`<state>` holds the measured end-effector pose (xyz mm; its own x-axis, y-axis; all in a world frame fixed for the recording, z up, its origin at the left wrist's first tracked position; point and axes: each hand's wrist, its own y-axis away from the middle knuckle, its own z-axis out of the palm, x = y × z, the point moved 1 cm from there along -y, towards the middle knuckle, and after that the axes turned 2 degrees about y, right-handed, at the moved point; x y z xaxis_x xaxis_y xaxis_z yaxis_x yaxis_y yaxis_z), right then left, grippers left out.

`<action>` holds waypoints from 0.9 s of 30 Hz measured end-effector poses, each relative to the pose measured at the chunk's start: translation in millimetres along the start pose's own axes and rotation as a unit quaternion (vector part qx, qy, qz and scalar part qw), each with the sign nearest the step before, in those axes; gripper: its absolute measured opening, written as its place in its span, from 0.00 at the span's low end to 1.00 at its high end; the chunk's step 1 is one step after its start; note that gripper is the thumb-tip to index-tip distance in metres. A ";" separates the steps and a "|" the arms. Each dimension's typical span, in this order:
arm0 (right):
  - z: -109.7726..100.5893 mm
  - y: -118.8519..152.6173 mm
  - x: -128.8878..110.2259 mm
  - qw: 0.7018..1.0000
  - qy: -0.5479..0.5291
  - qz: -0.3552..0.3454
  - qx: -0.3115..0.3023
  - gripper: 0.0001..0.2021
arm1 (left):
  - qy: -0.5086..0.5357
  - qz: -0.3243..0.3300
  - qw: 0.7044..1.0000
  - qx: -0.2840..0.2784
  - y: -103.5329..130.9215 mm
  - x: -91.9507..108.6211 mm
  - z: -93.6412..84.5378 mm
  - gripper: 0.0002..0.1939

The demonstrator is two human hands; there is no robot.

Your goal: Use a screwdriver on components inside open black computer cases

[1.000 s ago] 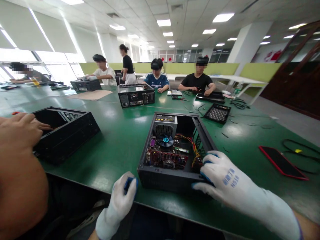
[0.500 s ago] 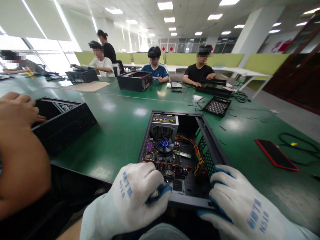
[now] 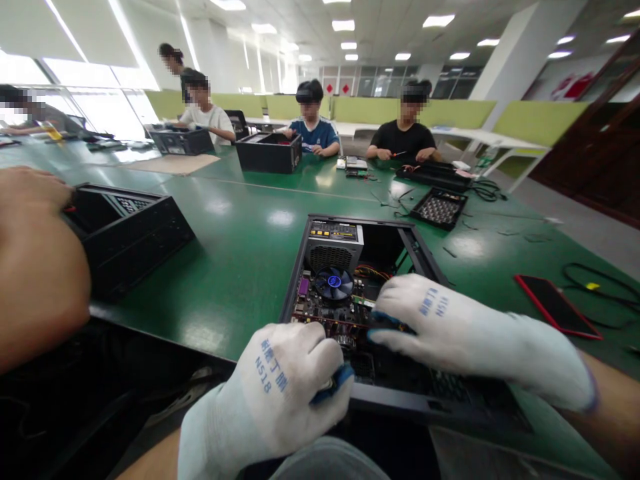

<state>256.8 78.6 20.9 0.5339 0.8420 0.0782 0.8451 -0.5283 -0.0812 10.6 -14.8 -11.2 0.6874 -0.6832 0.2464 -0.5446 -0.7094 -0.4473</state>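
An open black computer case (image 3: 395,400) lies in front of me with its inside facing up. It holds a silver power supply (image 3: 336,245), a fan (image 3: 334,283) with a blue hub and a motherboard (image 3: 313,308). My left hand (image 3: 295,383), in a white glove with blue fingertips, is closed at the case's near left corner; what lies in its fingers I cannot make out. Inside the case, my gloved right hand (image 3: 415,320) is over the board, near the right end of a card. A gap shows between its thumb and fingers; any contact is hard to see.
Another person's arm (image 3: 45,260) reaches into a second black case (image 3: 135,243) on the left. A red-edged phone (image 3: 557,307) and a black cable (image 3: 600,293) lie on the right. Across the green table (image 3: 240,227), people work at other cases near a dark tray (image 3: 440,208).
My right hand has left the case's right near corner and moved left and inward over the board. My left hand stays closed at its corner. The view has shifted slightly.
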 end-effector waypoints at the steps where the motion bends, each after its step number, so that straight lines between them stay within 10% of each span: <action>1: 7.3 -13.0 4.9 0.999 0.021 -0.002 -0.035 0.18 | 0.003 -0.001 1.000 0.003 0.0 -0.2 -0.2 0.08; 12: 61.2 -102.9 4.1 0.968 0.150 -0.041 -0.197 0.08 | 0.018 -0.013 1.000 0.003 0.4 0.6 0.3 0.09; 22: 31.7 -72.0 17.1 0.978 0.109 -0.016 -0.175 0.11 | 0.054 -0.007 0.998 0.029 1.5 -1.9 0.1 0.08; 27: 21.4 -65.6 29.9 0.956 0.119 0.062 -0.263 0.12 | 0.062 -0.010 0.998 0.032 0.4 -0.5 0.4 0.08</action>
<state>216.8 140.7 7.3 0.5696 0.7530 0.3295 0.6381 -0.6578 0.4002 10.3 -14.7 -11.8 0.6317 -0.6872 0.3586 -0.4967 -0.7140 -0.4934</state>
